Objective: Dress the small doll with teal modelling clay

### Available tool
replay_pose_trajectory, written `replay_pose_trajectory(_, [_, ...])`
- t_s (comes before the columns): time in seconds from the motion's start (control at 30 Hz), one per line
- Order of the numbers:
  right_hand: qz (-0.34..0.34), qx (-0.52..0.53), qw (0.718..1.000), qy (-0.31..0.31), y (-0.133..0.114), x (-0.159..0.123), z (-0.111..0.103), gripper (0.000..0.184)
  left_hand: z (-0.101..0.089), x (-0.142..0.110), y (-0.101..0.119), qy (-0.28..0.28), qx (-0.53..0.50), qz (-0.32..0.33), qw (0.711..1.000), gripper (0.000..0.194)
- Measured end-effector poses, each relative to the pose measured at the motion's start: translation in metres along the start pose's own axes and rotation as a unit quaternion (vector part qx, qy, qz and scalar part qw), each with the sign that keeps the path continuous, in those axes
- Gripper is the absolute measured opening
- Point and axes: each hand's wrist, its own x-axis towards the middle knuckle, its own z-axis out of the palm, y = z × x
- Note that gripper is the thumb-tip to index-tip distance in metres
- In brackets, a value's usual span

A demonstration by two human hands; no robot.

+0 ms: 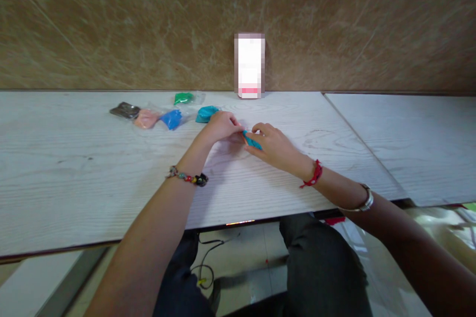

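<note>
A small turquoise piece of what looks like modelling clay [253, 142] is held low over the white table, between my two hands. My left hand [223, 126] pinches at its upper left end, fingertips pressed together. From the other side, my right hand [277, 146] grips it between thumb and curled fingers. A thin orange-pink edge shows beside the clay, too small to make out. Just behind my left hand lies a turquoise packet [206, 114], partly covered by that hand.
Farther left lie a blue packet [171, 119], a pink packet [146, 118], a dark grey packet [125, 110] and a green packet [183, 98]. A blurred phone-like screen [249, 65] leans against the brown marbled wall [111, 25]. A seam crosses the table [74, 183] on the right.
</note>
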Motion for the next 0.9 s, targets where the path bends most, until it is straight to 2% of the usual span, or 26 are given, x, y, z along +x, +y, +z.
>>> replay_pose_trajectory(0.2, [-0.005,0.016,1.000,-0.020,0.0015,0.0007,0.0006,0.032,-0.0002,0.0015,0.0000,-0.008,0.002,0.005,1.000,0.014])
replay_pose_trajectory(0.4, [-0.007,0.032,0.999,0.007,0.0053,0.0050,0.0038,0.035,-0.0018,0.0006,0.0009,-0.012,0.003,-0.003,1.000,0.016])
replay_pose_trajectory(0.53, [-0.014,0.027,0.999,-0.016,0.0074,0.0061,0.0056,0.035,-0.0010,0.0016,-0.0009,-0.023,-0.002,0.010,1.000,0.015])
replay_pose_trajectory(0.73, [0.000,0.060,0.998,0.013,0.0075,0.0009,-0.0008,0.030,-0.0002,0.0023,-0.0019,-0.021,0.007,0.008,1.000,0.014])
replay_pose_trajectory(0.9, [-0.024,0.036,0.999,-0.014,0.0053,-0.0025,-0.0039,0.031,-0.0007,0.0014,0.0003,-0.031,0.009,0.010,0.999,0.016])
